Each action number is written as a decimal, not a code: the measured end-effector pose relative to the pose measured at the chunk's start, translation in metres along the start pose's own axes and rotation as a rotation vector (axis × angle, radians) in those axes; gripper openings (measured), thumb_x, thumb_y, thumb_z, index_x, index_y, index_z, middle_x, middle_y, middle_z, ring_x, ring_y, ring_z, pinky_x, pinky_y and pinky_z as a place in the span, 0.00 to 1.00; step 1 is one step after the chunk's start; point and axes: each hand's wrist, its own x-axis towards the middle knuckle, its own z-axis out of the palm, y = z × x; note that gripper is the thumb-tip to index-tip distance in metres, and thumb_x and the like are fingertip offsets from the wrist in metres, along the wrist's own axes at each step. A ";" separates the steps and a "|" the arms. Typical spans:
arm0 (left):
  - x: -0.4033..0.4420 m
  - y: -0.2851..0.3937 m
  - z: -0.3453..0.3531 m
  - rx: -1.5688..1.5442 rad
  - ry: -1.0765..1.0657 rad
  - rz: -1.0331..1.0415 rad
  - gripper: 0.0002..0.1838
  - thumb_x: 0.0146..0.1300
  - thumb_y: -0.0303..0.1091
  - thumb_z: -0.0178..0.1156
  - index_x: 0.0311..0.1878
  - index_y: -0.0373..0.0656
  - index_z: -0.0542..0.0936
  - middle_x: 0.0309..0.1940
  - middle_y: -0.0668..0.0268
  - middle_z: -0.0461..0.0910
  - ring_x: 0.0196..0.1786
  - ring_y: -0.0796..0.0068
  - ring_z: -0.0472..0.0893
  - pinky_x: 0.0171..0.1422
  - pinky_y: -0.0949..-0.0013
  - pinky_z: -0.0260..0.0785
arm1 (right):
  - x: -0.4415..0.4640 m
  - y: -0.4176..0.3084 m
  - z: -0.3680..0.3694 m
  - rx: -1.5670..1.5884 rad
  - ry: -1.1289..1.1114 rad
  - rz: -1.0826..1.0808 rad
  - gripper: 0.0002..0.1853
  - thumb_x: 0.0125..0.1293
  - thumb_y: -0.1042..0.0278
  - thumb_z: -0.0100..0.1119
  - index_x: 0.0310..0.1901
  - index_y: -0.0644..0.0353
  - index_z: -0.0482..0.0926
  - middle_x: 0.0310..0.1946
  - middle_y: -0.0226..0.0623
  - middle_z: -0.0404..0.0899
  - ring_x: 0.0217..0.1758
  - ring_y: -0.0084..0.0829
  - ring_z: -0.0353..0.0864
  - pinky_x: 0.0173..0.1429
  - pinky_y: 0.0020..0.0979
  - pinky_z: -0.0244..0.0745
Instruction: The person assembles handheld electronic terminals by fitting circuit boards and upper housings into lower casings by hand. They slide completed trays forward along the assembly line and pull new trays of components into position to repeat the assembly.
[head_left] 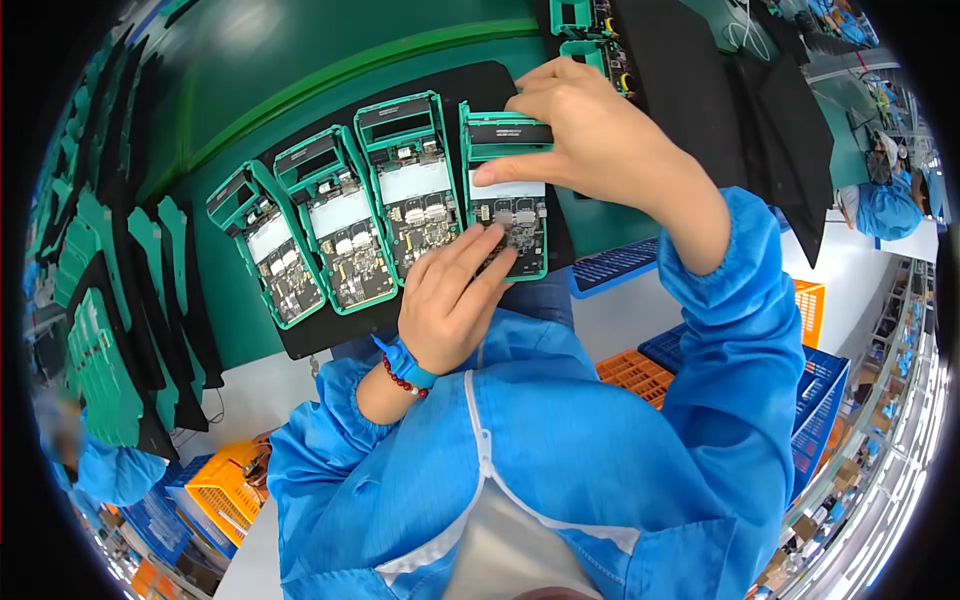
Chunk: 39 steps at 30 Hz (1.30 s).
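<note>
Blue jacket [600, 420], front and both sleeves, lies nearest the camera. Unit under hand is the rightmost of four on the black mat [325, 333]: a green case [546, 235] holding a dark circuit board [528, 207]. Its long axis runs away from the body, nearly straight ahead; the board end lies closer to the jacket, the framed end [505, 133] farther off. Right hand [592, 125] spans the far end from the right, thumb laid across the white strip [530, 189], fingers spread apart from it toward the top edge; whether they pinch the case cannot be told. Left hand [448, 297] comes from the near left, fingers extended and close together, tips at the lower board, apparently touching; pressure cannot be judged. Both hands are at the unit: the left nearer its board end, the right nearer its framed end. Left wrist carries a blue band [418, 372] and red beads [402, 383]. Three similar units [414, 180] fan out to the left. Farther out: green table [300, 45], blue tray [625, 264], orange crate [634, 378], green panels [108, 385] at far left, and a co-worker's blue sleeve [122, 470].
</note>
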 end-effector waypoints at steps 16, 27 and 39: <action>0.008 0.008 0.004 0.179 -0.203 0.048 0.31 0.56 0.41 0.76 0.63 0.41 0.81 0.65 0.59 0.80 0.67 0.58 0.78 0.70 0.55 0.67 | -0.002 0.033 0.046 -0.203 0.029 0.139 0.34 0.74 0.32 0.55 0.55 0.63 0.79 0.52 0.54 0.85 0.73 0.58 0.72 0.79 0.62 0.55; 0.026 -0.003 0.003 0.075 -0.195 0.127 0.25 0.57 0.42 0.75 0.57 0.51 0.80 0.56 0.62 0.76 0.59 0.56 0.76 0.62 0.53 0.67 | -0.043 -0.010 0.004 0.435 0.354 0.146 0.17 0.68 0.70 0.68 0.56 0.61 0.81 0.56 0.45 0.81 0.64 0.48 0.78 0.64 0.39 0.76; 0.015 0.009 0.002 0.188 -0.153 0.080 0.30 0.58 0.42 0.74 0.64 0.42 0.82 0.62 0.61 0.80 0.66 0.61 0.78 0.70 0.55 0.70 | -0.059 -0.013 0.003 -0.135 -0.094 -0.437 0.16 0.50 0.62 0.76 0.37 0.58 0.80 0.53 0.36 0.79 0.71 0.40 0.74 0.77 0.50 0.67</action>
